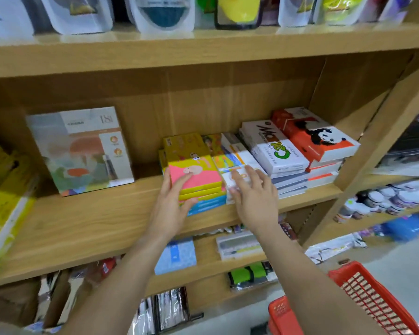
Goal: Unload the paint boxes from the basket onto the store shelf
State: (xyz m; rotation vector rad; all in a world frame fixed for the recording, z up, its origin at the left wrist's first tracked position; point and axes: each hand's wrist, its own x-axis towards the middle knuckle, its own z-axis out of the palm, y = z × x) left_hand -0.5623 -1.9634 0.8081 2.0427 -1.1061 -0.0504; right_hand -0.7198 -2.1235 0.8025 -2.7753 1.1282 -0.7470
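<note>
Both hands reach onto the middle board of a wooden store shelf, where several stacks of paint boxes lie flat side by side. The left hand rests against the left front corner of a stack topped by a yellow-and-pink box; its fingers are spread and lie along the box's side and top, while the thumb presses the front edges of the lower boxes in that pile, the bottom ones blue. The hand is open and pressed flat against the stack rather than closed around anything. The right hand lies palm down, fingers extended and slightly splayed, on top of the neighbouring white box stack; it covers the front of the stack, gripping nothing.

Further right stand a taller pile topped by a white box with green lettering and, touching it, a pile crowned by a red panda box. Well to the left, a large pastel box leans upright against the back panel of the shelf. The red basket sits low at the lower right, beside the right forearm; its inside is not visible from here
</note>
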